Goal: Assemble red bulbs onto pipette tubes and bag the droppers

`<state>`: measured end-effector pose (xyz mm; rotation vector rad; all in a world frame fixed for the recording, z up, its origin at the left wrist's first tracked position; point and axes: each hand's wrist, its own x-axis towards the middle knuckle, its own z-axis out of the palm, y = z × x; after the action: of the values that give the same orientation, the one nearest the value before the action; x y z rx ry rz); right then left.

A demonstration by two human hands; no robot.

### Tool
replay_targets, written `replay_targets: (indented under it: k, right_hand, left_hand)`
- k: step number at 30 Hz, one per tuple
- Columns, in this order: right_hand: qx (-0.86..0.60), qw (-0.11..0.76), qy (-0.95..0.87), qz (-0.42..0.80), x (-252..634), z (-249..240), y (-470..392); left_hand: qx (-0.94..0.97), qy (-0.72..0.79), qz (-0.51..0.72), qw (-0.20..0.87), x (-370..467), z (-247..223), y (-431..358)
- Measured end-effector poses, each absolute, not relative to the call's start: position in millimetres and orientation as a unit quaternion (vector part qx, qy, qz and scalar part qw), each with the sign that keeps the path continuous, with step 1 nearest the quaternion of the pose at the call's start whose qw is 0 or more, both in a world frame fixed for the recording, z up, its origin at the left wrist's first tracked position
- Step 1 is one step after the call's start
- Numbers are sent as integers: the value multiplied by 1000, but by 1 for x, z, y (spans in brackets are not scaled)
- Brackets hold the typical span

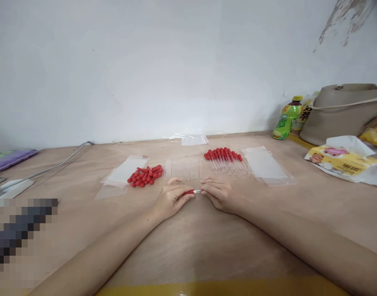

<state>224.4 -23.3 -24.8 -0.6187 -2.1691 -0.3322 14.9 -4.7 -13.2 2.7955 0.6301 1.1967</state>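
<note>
My left hand (173, 197) pinches a red rubber bulb (188, 192) at the middle of the table. My right hand (217, 194) has its fingers closed on a clear tube (197, 191), which meets the bulb between the two hands. Behind my left hand lies a pile of loose red bulbs (145, 176). A row of clear tubes (182, 169) is laid out just beyond both hands. To the right of that row, several droppers with red bulbs (224, 155) lie side by side, their clear ends toward me.
Clear plastic bags lie left (123, 170), right (265, 162) and at the back (194, 140). A green bottle (287, 119), a beige bag (342, 109) and a yellow tissue pack (342, 160) are at the right. A grey cable (65, 159) crosses the left side.
</note>
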Motion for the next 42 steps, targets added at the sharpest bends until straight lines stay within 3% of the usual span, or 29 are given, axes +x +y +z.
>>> replay_targets:
  k: [18, 36, 42]
  right_hand:
    - [-247, 431, -863, -89, 216, -24, -25]
    - [-295, 391, -870, -51, 230, -29, -21]
    - [-366, 382, -835, -152, 231, -20, -26]
  left_hand:
    - [900, 181, 395, 12, 17, -16, -3]
    - [906, 261, 331, -39, 6, -9, -2]
    - [898, 273, 343, -32, 7, -11, -1]
